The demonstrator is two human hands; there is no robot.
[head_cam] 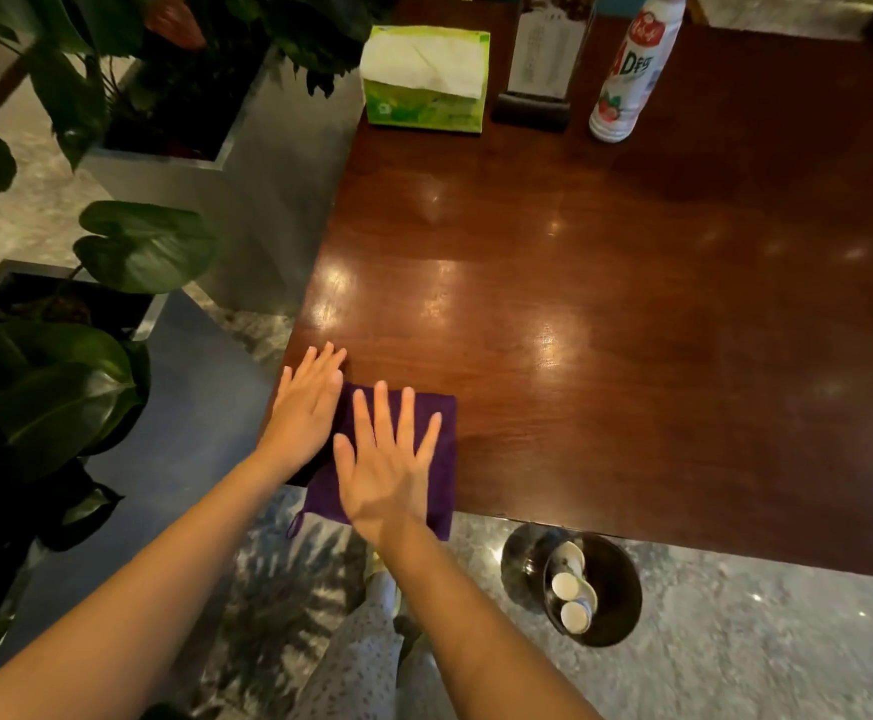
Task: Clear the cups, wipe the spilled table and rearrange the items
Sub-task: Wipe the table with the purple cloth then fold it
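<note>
A folded purple cloth [444, 423] lies at the near left corner of the dark wooden table [605, 304], its near edge hanging slightly over the table's rim. My right hand [387, 459] rests flat on the cloth, fingers spread. My left hand [307, 407] lies flat beside it, on the cloth's left edge and the table corner. Several white paper cups [572, 597] sit in a dark round bin [616, 589] on the floor below the table's near edge.
At the table's far side stand a green tissue box [424, 103], a menu stand [533, 109] and a white bottle with a red label [631, 70]. Large-leaved potted plants [86, 304] fill the left. My legs show below on the marble floor.
</note>
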